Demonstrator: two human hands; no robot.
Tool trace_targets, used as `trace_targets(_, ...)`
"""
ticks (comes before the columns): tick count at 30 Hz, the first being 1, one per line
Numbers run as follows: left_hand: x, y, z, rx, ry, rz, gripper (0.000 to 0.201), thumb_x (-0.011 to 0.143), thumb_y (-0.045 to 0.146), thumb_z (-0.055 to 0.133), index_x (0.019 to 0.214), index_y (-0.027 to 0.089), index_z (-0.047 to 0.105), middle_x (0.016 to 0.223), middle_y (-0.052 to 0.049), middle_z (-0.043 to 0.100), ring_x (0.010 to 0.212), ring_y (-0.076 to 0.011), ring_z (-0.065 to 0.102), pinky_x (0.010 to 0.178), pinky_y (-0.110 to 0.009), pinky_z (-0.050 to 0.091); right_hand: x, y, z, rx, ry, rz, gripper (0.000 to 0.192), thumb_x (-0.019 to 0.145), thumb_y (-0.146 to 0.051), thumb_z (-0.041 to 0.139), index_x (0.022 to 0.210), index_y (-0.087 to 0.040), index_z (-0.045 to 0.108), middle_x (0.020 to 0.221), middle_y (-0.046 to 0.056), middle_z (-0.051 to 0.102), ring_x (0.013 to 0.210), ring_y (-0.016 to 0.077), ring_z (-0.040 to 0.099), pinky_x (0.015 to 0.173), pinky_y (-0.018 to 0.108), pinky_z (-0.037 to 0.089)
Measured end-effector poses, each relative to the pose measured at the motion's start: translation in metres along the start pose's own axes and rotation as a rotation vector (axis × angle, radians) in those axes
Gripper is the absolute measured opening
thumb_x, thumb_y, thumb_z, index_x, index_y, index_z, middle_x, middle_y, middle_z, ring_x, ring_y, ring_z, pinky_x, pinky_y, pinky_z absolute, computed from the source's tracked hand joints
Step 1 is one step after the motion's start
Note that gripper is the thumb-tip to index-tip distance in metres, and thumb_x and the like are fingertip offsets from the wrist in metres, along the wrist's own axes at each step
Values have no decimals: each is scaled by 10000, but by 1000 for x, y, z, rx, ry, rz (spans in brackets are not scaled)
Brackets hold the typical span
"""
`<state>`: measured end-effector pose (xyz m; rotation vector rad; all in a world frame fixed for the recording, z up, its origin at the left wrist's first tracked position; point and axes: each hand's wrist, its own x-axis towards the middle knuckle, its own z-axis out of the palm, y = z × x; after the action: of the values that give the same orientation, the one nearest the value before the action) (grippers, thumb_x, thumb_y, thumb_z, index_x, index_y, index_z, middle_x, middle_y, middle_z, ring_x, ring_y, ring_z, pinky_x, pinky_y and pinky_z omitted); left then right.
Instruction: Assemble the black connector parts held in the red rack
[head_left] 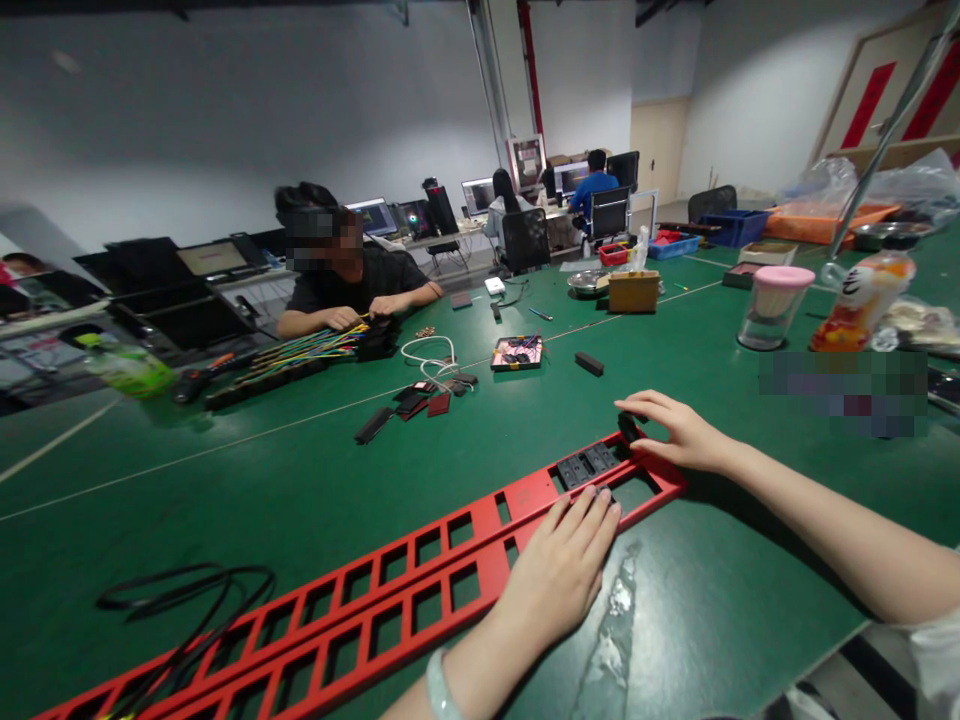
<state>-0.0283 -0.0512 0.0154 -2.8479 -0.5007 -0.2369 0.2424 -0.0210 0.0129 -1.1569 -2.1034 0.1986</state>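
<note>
Two long red slotted frames (pixel 420 527) lie side by side on the green table, running from lower left to the right. Black rectangular plastic inserts (pixel 585 465) sit in the far frame near its right end. My right hand (pixel 679 430) pinches a small black plastic piece (pixel 628 428) between thumb and fingers, tilted up at that same end. My left hand (pixel 562 560) lies flat over the near frame, its fingers stretched out. Something dark shows by the left fingertips, mostly covered, so its kind cannot be told.
A black cable (pixel 202 590) crosses the frames at lower left. Beyond lie a black bar (pixel 589 363), a small tray of parts (pixel 516 352) and dark flat pieces (pixel 412 402). A co-worker (pixel 352 270) handles coloured wires (pixel 315 350) across the table. A pink-lidded cup (pixel 776 305) stands right.
</note>
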Motion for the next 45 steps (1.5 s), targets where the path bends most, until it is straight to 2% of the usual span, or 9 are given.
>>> trace_targets(7, 0, -1, 4, 15, 6, -1, 474, 854, 299, 365, 1304, 162, 309, 1357, -83, 324, 1244, -199, 287, 1022, -362, 200, 0, -25, 6, 186, -213, -69, 512, 719, -336, 594, 1185, -166, 467, 1089, 127, 554, 1009, 200, 518, 863, 344, 418)
trace_targets(12, 0, -1, 6, 10, 7, 5, 489, 843, 309, 382, 1302, 154, 313, 1353, -81, 332, 1242, -203, 290, 1019, -360, 205, -1, -29, 11, 236, -283, -62, 542, 665, -290, 651, 1167, -165, 491, 1054, 113, 562, 974, 197, 525, 834, 333, 421)
trace_targets(23, 0, -1, 6, -28, -13, 2, 465, 845, 306, 378, 1278, 138, 350, 1348, -84, 342, 1251, -214, 270, 1023, -372, 210, 0, -36, 14, 233, -317, -81, 471, 662, -312, 658, 1089, -147, 542, 1014, 99, 584, 948, 178, 524, 841, 319, 407)
trace_targets(45, 1, -1, 4, -43, -45, -6, 463, 853, 295, 370, 1286, 136, 336, 1347, -79, 344, 1261, -218, 244, 1031, -375, 198, 0, -34, 17, 246, -359, -89, 480, 671, -385, 644, 1096, -179, 559, 1021, 82, 602, 949, 178, 518, 847, 313, 395)
